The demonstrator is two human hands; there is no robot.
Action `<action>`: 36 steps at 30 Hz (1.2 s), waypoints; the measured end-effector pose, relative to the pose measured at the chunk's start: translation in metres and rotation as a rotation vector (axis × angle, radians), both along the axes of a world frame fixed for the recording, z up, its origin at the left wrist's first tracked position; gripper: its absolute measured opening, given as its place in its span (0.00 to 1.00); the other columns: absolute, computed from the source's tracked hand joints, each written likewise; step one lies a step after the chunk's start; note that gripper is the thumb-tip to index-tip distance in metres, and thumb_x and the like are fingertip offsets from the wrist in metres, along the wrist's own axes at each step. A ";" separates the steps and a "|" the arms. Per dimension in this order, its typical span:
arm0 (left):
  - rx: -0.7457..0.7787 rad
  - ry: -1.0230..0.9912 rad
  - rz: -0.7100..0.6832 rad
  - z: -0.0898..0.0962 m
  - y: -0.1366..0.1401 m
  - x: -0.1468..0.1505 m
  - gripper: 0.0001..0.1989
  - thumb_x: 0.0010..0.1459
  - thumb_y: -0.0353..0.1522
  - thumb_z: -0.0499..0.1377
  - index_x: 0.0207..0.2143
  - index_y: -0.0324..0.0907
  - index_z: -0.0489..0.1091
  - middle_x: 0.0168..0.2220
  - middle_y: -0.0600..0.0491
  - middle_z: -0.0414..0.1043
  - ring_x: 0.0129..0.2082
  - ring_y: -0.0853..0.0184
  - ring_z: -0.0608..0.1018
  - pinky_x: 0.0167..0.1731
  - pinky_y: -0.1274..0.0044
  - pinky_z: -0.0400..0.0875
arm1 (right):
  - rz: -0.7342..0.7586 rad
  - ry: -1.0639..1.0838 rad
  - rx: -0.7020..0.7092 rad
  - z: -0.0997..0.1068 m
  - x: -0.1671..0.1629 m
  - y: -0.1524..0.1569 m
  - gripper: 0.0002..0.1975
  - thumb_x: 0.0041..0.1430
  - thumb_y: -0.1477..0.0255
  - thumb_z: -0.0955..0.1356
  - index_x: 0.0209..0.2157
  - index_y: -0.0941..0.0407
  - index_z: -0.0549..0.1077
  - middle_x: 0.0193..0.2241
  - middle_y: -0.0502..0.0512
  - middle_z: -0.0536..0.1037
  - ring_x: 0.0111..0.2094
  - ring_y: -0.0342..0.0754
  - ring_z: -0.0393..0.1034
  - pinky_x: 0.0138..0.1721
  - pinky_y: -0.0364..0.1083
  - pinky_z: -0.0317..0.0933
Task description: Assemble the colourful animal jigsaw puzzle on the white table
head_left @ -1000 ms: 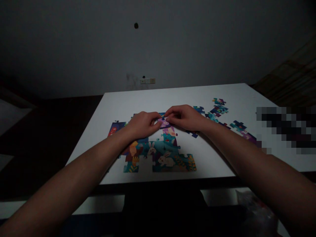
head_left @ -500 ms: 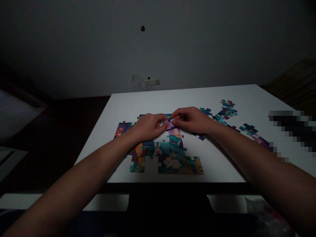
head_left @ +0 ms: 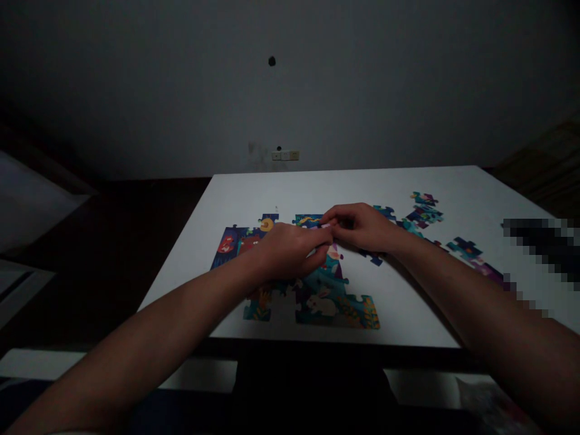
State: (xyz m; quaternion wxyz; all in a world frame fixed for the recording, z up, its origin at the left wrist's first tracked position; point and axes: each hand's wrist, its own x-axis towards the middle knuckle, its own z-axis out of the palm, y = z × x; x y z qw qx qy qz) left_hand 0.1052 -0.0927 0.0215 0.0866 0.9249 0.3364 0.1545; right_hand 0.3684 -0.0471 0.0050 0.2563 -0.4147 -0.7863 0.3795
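Observation:
A purple jigsaw puzzle piece (head_left: 325,226) lies at my fingertips, mostly covered by them. My left hand (head_left: 294,249) reaches over the partly joined puzzle (head_left: 322,303), its fingers closed together at that piece. From the other side, my right hand (head_left: 365,228) meets it with thumb and fingers pinched on the same piece. The joined part shows white rabbits near the front and a red fox picture at the left. My left hand and forearm hide much of its middle.
Several loose puzzle pieces (head_left: 423,212) lie to the right, and more (head_left: 466,248) lie nearer the table's right side. A blurred dark object (head_left: 539,238) is at the far right. The white table (head_left: 254,190) stands before a wall with sockets (head_left: 285,156).
My left hand has shifted right across the piece, its fingers now meeting the right fingertips and covering more of the piece. The right hand stays nearly in place. The view has tilted slightly.

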 end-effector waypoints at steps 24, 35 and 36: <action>0.364 0.298 -0.514 0.000 -0.029 0.006 0.09 0.76 0.36 0.70 0.39 0.47 0.82 0.31 0.57 0.82 0.25 0.63 0.79 0.27 0.67 0.68 | 0.027 -0.107 0.023 0.012 -0.001 -0.007 0.23 0.67 0.58 0.77 0.54 0.61 0.91 0.30 0.53 0.82 0.31 0.51 0.71 0.35 0.49 0.61; 0.691 -0.207 -0.787 0.009 -0.050 0.003 0.16 0.77 0.30 0.66 0.34 0.48 0.88 0.27 0.54 0.75 0.23 0.69 0.76 0.24 0.73 0.75 | -0.137 -0.019 0.113 0.004 0.003 -0.001 0.15 0.70 0.54 0.77 0.44 0.52 0.87 0.35 0.53 0.84 0.35 0.52 0.73 0.38 0.50 0.63; 0.697 -0.224 -0.781 0.009 -0.048 0.003 0.16 0.76 0.30 0.66 0.34 0.47 0.88 0.27 0.54 0.74 0.22 0.70 0.75 0.24 0.73 0.75 | -0.137 -0.014 0.109 0.004 0.003 0.000 0.15 0.70 0.54 0.77 0.44 0.51 0.87 0.34 0.52 0.84 0.35 0.51 0.73 0.38 0.50 0.63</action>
